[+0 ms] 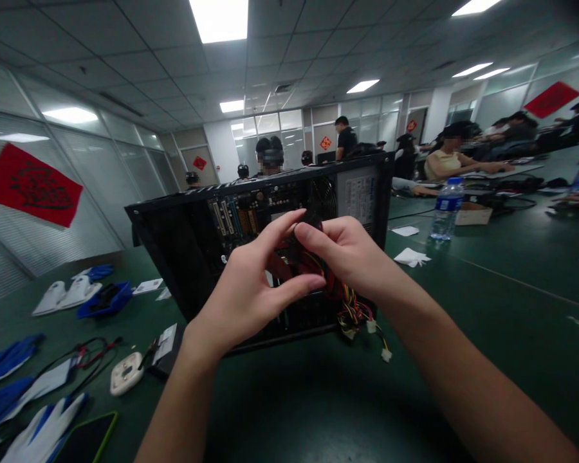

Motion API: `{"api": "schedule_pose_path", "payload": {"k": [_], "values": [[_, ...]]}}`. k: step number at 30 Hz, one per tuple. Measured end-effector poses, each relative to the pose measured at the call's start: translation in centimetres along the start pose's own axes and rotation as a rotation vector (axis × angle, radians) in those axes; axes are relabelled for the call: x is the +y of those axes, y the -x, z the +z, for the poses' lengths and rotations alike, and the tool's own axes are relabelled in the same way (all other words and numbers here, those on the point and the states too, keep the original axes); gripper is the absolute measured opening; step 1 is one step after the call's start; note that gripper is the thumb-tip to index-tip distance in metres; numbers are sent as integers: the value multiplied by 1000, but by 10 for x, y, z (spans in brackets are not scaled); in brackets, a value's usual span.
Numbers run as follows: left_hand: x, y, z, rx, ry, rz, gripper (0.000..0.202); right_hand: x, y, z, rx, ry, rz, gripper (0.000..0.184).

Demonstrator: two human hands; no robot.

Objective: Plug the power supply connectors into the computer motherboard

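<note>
Table point(280, 418): before us, beneath the computer case point(188, 251).
Between us and the case: our left hand point(246, 283), right hand point(352, 254).
Inside the case: power supply point(359, 196) at upper right.
Lower right of the case: cables point(350, 312).
Left: gloves point(43, 424), phone point(89, 437).
Right: bottle point(446, 215), box point(473, 215) just beside it.
Behind: people point(346, 139).

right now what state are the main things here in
Computer case, open on the facing side
Wire bundle, hanging out
White connector, unplugged
Left hand, thumb and fingers apart, hold unclear
Right hand, fingers curled, hold unclear
Water bottle, upright, capped
Smartphone, screen dark
Blue-and-white glove, unworn
Ceiling lights, on
</note>
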State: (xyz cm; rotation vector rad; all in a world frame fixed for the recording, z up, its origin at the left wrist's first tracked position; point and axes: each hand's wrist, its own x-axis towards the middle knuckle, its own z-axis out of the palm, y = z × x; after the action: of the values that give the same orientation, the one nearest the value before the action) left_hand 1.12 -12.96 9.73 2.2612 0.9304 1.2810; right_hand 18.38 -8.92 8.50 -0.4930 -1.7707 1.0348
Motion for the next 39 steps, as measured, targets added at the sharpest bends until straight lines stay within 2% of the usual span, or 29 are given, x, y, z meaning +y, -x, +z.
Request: {"api": "schedule_pose_path", "payload": {"k": [4,11,18,28,39], "values": [[0,2,-5,20,-235,56,70,3,-1,4,5,36,10,60],[1,3,-17,-51,-384,125,70,4,-3,7,-57,-25,28,69],[-3,4,-24,-115,-487,167,69,9,-5,4,-61,-11,28,65],[-10,2,-27,-86,-477,198,69,16,-6,12,-102,-15,59,70],[-11,0,-29,-135,-468,208,65,11,-1,24,-121,19,108,74]]}}
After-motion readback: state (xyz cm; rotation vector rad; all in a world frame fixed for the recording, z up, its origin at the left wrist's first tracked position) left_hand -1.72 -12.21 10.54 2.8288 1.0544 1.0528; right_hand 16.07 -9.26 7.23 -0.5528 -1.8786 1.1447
